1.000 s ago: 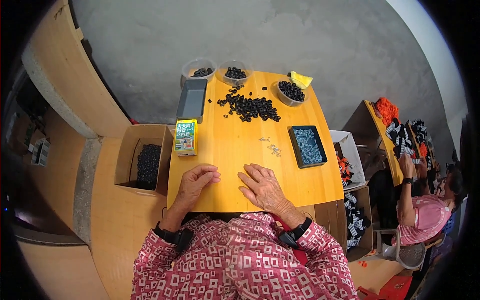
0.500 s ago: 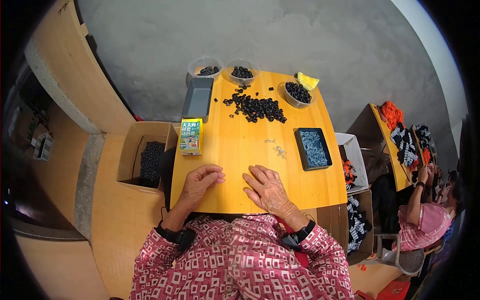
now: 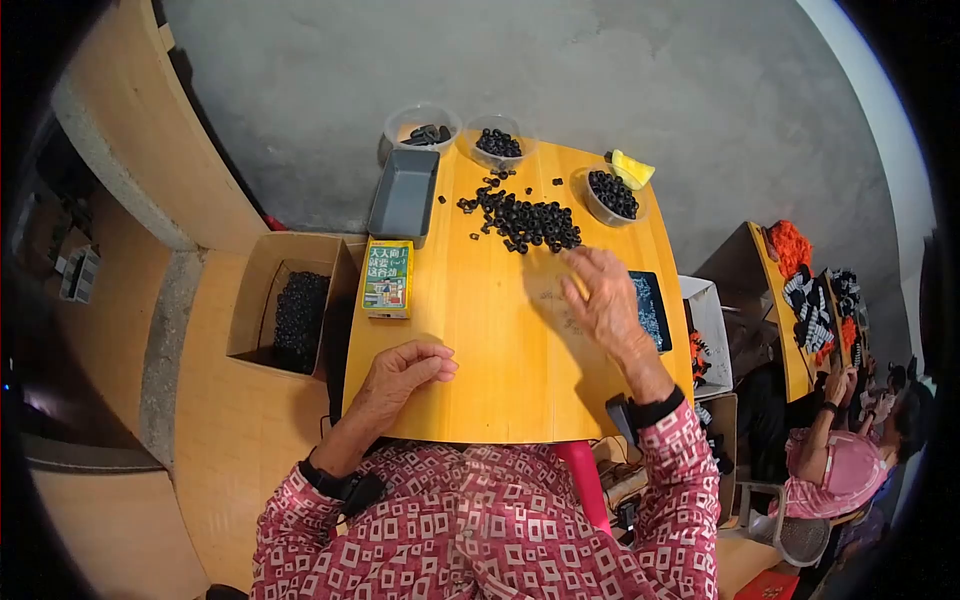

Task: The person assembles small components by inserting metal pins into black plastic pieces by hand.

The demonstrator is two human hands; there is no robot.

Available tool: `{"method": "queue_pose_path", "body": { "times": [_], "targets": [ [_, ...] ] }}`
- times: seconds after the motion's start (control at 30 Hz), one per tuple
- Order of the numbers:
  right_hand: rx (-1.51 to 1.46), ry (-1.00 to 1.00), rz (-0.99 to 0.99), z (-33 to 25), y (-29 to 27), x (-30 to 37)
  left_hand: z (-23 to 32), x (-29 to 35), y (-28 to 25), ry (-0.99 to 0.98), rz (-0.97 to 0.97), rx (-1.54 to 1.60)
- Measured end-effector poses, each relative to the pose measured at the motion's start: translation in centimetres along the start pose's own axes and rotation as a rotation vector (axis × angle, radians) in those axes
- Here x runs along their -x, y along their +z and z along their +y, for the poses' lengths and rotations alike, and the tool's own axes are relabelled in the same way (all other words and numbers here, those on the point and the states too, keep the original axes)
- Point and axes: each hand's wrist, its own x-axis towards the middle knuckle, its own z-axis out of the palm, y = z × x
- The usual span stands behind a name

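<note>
My left hand (image 3: 408, 378) rests near the table's front edge, its fingers curled together with the thumb against them. Whatever lies inside that curl, if anything, is hidden. Out over the right side of the table, my right hand (image 3: 608, 305) is open, fingers apart and stretched forward. Its fingertips come close to the near right end of a loose heap of small black rings (image 3: 530, 222). Beneath and beside this hand lie tiny silvery pieces (image 3: 548, 296), partly covered by it. A black tray (image 3: 652, 308) of small bluish-silver pieces sits just right of the hand, which hides part of it.
At the back stand clear tubs, one with black pieces (image 3: 428, 134), two with black rings (image 3: 498, 143) (image 3: 612, 194). A yellow piece (image 3: 633, 170) touches the right tub. Left are a grey tray (image 3: 405, 190), a yellow-green box (image 3: 388, 280) and a floor carton (image 3: 250, 300). Another person (image 3: 840, 460) sits right.
My right hand has moved forward and right from the table's front edge, out over the silvery pieces. My left hand has stayed near the edge, still curled.
</note>
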Motion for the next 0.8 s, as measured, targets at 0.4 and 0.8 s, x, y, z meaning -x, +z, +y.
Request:
{"method": "queue_pose_path", "body": {
  "times": [0.4,0.8],
  "targets": [
    [0.222,0.121,-0.117,5.6,8.8,-2.2,2.5,-1.6,0.5,-0.072,-0.027,-0.034],
    [-0.328,-0.088,0.019,-5.3,5.3,-1.3,1.5,-5.6,1.7,-0.146,0.031,0.139]
  ]
}}
